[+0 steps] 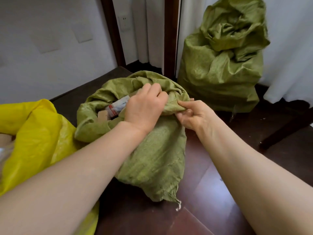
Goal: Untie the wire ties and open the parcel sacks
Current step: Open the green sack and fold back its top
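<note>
A green woven parcel sack [152, 158] lies on the dark wooden floor in the middle of the view. Its mouth is open toward the upper left, showing a white parcel with a red label [118, 106] and a brown box [103, 116] inside. My left hand [145, 106] grips the sack's rim from above. My right hand [193, 114] pinches a fold of the same rim just to the right, thumb on top. No wire tie shows on this sack. A white string end [178, 206] hangs from its bottom corner.
A second green sack [220, 70] stands upright at the back right against white curtains, its top bunched. A yellow plastic sack [33, 133] lies at the left. A white wall with a socket [124, 20] and a dark door frame stand behind.
</note>
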A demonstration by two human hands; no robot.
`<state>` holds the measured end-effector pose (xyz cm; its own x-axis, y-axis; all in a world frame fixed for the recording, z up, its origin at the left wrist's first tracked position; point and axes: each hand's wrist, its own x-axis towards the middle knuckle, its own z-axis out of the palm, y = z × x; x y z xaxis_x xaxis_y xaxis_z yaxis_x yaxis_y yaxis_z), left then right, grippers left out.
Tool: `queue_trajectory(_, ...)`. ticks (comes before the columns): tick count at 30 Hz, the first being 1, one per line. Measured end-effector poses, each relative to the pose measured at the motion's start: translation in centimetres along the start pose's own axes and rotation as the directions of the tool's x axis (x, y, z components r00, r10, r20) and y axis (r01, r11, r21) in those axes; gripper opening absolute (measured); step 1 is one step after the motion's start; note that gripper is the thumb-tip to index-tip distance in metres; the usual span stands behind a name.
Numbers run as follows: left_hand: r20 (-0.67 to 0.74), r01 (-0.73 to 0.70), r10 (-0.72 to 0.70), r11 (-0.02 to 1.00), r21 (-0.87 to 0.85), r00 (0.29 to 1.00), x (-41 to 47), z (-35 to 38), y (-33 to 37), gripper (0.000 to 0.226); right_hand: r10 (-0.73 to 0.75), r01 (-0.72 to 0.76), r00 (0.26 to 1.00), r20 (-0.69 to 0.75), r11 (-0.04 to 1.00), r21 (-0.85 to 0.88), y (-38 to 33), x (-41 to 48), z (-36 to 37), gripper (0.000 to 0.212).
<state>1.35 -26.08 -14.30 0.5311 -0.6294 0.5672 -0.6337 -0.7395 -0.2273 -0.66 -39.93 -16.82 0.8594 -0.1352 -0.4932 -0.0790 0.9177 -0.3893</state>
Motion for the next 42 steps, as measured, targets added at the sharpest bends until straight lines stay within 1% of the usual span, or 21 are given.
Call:
queue_trajectory(2,0.216,0.059,-0.036,0.993,-0.102,0.976,-0.7,0.8,-0.6,0.029,-0.006,0.015,0.998,-0.062,0.99,0.142,0.5,0.6,-0.5,0.038)
queue_trajectory(5,0.66,0.281,-0.066,0.933,-0.226,0.749,-2.7,0.2,-1.0,0.075,0.004,0.052,0.983,-0.184,0.954,0.296,0.3,1.5,-2.7,0.041)
queue_trajectory(7,0.745,0.326,-0.054,0.918,-0.224,0.665,-4.3,0.3,-0.8,0.07,-0.027,0.102,0.965,-0.26,0.955,0.277,-0.1,1.7,-4.1,0.037)
queue_trajectory(8,0.725,0.33,-0.076,0.919,-0.216,0.685,-4.9,0.2,-0.6,0.056,-0.051,0.102,0.962,-0.27,0.979,0.177,-0.2,1.9,-4.5,0.032)
queue_trajectory(10,0.556,0.306,-0.125,0.92,-0.245,0.822,-6.0,0.4,-0.4,0.031,-0.095,0.04,0.965,-0.243,0.975,-0.22,-0.3,1.4,-4.1,0.017)
queue_trajectory(11,0.412,0.248,-0.118,0.928,-0.277,0.903,-6.3,0.6,-0.3,0.031,-0.115,0.002,0.965,-0.234,0.899,-0.438,-0.3,1.2,-3.6,0.03)
queue_trajectory(13,0.203,0.121,-0.062,0.948,-0.295,0.977,-6.1,0.7,-0.2,0.027,-0.23,-0.068,0.946,-0.231,0.553,-0.83,-0.1,1.0,-2.8,0.065)
queue_trajectory(15,0.039,-0.009,0.021,0.959,-0.282,0.999,-6.0,1.1,-0.4,0.027,-0.341,-0.139,0.921,-0.189,0.166,-0.976,0.6,1.2,-2.6,0.093)
queue_trajectory(16,0.024,-0.047,0.055,0.963,-0.264,0.998,-6.2,1.4,-0.4,0.027,-0.325,-0.13,0.93,-0.169,0.139,-0.982,1.0,1.3,-2.8,0.091)
queue_trajectory(19,0.283,-0.03,0.115,0.957,-0.29,0.952,-7.8,2.0,0.3,0.015,-0.196,-0.046,0.97,-0.142,0.429,-0.902,2.0,1.8,-4.1,0.066)
queue_trajectory(22,0.638,0.112,0.088,0.957,-0.266,0.765,-10.5,1.4,0.8,0.067,-0.25,0.025,0.953,-0.17,0.626,-0.779,2.3,2.2,-5.0,0.049)
queue_trajectory(24,0.716,0.101,0.108,0.965,-0.242,0.689,-11.5,1.0,0.7,0.109,-0.286,0.036,0.927,-0.243,0.712,-0.701,2.3,2.2,-5.1,0.03)
queue_trajectory(25,0.712,0.094,0.103,0.968,-0.232,0.694,-11.7,0.9,0.6,0.116,-0.294,0.036,0.914,-0.278,0.743,-0.668,2.2,2.4,-5.2,0.029)
queue_trajectory(27,0.673,0.099,0.085,0.968,-0.23,0.735,-12.0,1.2,0.0,0.11,-0.326,0.067,0.898,-0.296,0.765,-0.641,2.3,2.8,-5.4,0.03)
queue_trajectory(31,0.617,0.111,0.027,0.976,-0.185,0.786,-11.2,2.4,-3.2,0.089,-0.323,0.042,0.919,-0.226,0.65,-0.759,2.6,3.1,-5.3,0.025)
queue_trajectory(34,0.651,0.278,-0.197,0.96,-0.023,0.734,-10.7,3.3,-5.9,0.086,-0.179,-0.043,0.97,-0.165,0.544,-0.838,3.8,2.8,-4.4,0.021)
queue_trajectory(35,0.664,0.324,-0.26,0.946,0.028,0.701,-10.6,3.3,-6.0,0.093,-0.184,-0.056,0.969,-0.164,0.483,-0.874,4.3,2.7,-4.2,0.024)
queue_trajectory(37,0.683,0.327,-0.278,0.943,0.061,0.675,-10.7,3.3,-5.2,0.106,-0.339,0.022,0.932,-0.125,0.4,-0.916,4.7,2.8,-4.2,0.028)
queue_trajectory(39,0.649,0.278,-0.217,0.961,0.009,0.729,-10.9,3.4,-4.3,0.101,-0.551,0.191,0.834,-0.027,0.335,-0.923,4.6,3.1,-4.3,0.029)
queue_trajectory(40,0.606,0.267,-0.195,0.963,-0.03,0.771,-10.9,3.6,-4.1,0.097,-0.62,0.26,0.783,0.049,0.254,-0.932,4.5,3.2,-4.3,0.032)
queue_trajectory(42,0.495,0.225,-0.156,0.971,-0.081,0.855,-10.9,4.0,-4.1,0.094,-0.597,0.307,0.774,0.21,0.065,-0.95,4.9,3.5,-4.4,0.041)
